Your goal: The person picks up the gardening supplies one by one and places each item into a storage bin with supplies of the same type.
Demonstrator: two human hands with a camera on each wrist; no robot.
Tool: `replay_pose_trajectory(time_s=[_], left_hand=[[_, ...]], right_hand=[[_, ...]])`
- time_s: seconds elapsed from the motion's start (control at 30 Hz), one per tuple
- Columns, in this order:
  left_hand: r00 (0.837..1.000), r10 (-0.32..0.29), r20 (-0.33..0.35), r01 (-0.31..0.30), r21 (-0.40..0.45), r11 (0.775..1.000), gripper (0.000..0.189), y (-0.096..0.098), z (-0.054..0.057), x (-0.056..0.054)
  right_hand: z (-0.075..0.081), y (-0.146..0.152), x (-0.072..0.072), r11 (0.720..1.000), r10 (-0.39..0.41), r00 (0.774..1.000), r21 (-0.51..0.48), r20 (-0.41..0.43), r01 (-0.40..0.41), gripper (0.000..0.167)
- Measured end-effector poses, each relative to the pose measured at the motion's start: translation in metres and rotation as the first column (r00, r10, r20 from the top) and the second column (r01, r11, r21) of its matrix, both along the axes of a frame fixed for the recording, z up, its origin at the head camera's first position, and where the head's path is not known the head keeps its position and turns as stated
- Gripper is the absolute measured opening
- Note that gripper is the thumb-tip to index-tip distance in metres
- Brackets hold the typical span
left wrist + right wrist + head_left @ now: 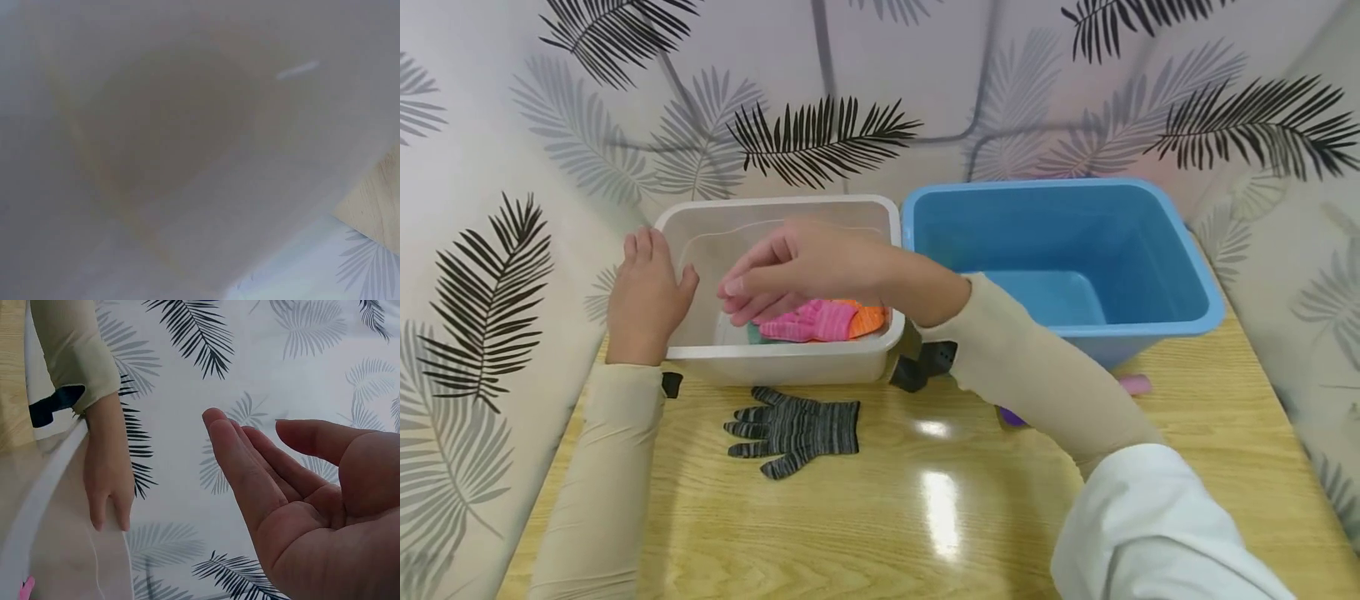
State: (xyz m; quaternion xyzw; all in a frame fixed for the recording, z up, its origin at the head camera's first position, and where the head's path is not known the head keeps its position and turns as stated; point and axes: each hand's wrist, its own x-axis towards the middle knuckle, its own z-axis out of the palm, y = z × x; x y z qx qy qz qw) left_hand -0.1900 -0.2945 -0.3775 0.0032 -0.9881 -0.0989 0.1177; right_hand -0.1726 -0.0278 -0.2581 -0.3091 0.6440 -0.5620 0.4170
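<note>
My left hand (649, 296) rests on the left rim of a whitish bin (775, 364), thumb held apart from the fingers. Above this bin hovers my right hand (808, 271), its fingers loosely bent and nothing held; the right wrist view also shows its palm bare. Inside the bin lie a pink glove (812, 323), something orange (868, 320) and a bit of green (754, 333), partly hidden by the hand and the bin wall. On the table in front is a dark grey striped glove (797, 429), laid flat. The left wrist view is mostly a blurred pale surface.
A blue bin (1060, 292) stands right of the whitish one. Between them in front lies a black item (921, 367). A purple thing (1012, 417) and a pink one (1135, 384) show beside the right sleeve. Leaf-patterned cloth (865, 67) hangs behind the wooden table (820, 533).
</note>
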Motion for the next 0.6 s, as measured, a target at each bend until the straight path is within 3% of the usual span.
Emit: replay_pose_trajectory(time_s=[0.17, 0.37, 0.47, 0.6], left_hand=[[1.000, -0.001, 0.025, 0.001, 0.000, 1.000, 0.066, 0.001, 0.002, 0.000], [0.999, -0.003, 0.046, 0.003, 0.010, 1.000, 0.067, 0.000, 0.002, 0.001], [0.998, -0.005, 0.055, 0.005, 0.011, 1.000, 0.066, 0.000, 0.002, 0.000], [0.998, -0.007, 0.069, 0.007, 0.009, 1.000, 0.067, 0.000, 0.003, 0.001]], right_hand=[[-0.034, 0.019, 0.028, 0.996, 0.083, 0.988, 0.030, -0.127, -0.080, 0.026], [-0.091, 0.033, 0.052, 0.961, 0.239, 0.935, 0.204, -0.263, -0.189, 0.027], [-0.119, 0.037, 0.057, 0.951, 0.250, 0.926, 0.252, -0.283, -0.180, 0.028], [-0.151, 0.040, 0.059, 0.947, 0.195, 0.928, 0.307, -0.318, -0.093, 0.031]])
